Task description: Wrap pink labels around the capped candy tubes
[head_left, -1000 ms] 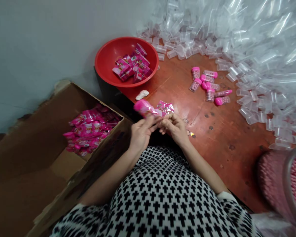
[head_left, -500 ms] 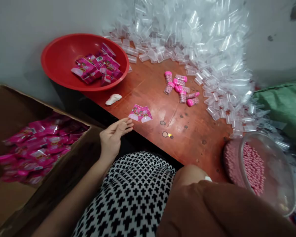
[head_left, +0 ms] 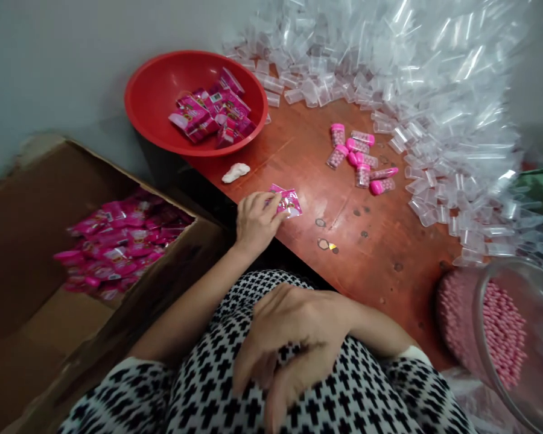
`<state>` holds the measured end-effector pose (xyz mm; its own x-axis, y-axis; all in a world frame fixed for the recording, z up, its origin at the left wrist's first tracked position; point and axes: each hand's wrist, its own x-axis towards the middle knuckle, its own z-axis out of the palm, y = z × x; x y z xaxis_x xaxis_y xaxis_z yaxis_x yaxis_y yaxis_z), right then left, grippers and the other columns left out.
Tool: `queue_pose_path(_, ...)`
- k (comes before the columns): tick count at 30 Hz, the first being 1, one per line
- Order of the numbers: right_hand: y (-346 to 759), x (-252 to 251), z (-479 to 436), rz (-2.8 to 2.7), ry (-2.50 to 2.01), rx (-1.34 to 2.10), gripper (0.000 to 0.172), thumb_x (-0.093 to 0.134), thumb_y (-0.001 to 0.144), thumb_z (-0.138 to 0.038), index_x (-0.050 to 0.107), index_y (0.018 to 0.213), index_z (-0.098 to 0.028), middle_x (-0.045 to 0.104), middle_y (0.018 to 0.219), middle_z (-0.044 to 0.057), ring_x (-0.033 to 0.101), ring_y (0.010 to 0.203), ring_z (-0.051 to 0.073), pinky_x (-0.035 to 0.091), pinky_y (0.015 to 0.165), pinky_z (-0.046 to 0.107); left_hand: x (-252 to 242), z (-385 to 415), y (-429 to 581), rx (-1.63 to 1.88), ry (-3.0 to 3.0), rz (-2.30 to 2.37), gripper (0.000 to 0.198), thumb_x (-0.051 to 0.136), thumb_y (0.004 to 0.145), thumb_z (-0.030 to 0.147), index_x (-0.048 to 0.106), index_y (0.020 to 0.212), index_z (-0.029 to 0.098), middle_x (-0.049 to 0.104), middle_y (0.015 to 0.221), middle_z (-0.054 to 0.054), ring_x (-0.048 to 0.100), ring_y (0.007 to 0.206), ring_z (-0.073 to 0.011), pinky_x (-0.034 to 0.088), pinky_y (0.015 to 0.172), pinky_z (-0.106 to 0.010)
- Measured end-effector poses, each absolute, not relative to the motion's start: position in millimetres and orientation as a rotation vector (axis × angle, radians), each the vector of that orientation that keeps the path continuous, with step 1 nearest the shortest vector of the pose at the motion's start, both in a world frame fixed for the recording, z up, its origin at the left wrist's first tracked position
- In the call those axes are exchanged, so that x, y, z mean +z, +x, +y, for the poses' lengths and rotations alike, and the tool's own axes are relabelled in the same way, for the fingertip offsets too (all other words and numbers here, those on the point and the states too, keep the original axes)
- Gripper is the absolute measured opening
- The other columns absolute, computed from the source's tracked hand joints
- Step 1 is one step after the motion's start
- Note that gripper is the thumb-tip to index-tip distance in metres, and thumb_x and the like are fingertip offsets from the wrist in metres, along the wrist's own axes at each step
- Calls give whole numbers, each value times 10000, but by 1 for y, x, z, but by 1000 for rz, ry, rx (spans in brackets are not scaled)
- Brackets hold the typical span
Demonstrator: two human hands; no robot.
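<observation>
My left hand is at the table's near edge, its fingers closed over the near side of two small flat pink printed sachets, partly covering them. My right hand hangs over my lap in front of the patterned garment, fingers bent downward and apart, with nothing visible in it. Just beyond the left hand lies a crumpled white scrap. Farther right on the table are several small clear tubes with pink caps and pink beads inside.
A red bowl of pink packets stands at the back left. The open cardboard box at left holds more pink packets. Clear empty tubes are heaped along the back and right. A clear tub of pink beads sits front right of the wooden table.
My left hand has moved forward onto the sachets, covering part of them. My right arm has swung back from the right, bringing the hand over my lap. The view has shifted left.
</observation>
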<state>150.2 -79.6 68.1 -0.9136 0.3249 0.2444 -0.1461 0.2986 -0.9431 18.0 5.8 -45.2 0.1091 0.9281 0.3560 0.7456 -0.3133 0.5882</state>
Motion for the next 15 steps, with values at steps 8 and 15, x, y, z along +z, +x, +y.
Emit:
queue_pose_path(8, 198, 53, -38, -1599, -1052, 1562, 203, 576, 899, -394, 651, 895, -206, 679, 706, 0, 639, 627, 122, 514, 599, 245, -55, 9, 38, 932, 2205, 1680, 232, 590, 879, 341, 715, 1065, 282, 649, 1196, -98, 511, 1173, -302, 344, 1000, -478)
queue_pose_path(15, 195, -7, 26, -1191, -1346, 1318, 514, 789, 639, -478, 546, 1003, -207, 639, 692, -36, 591, 634, 125, 466, 589, 240, -42, 3, 33, 1190, 2137, 1484, 249, 604, 874, 358, 714, 1082, 277, 676, 1162, -93, 558, 1157, -267, 377, 1016, -435)
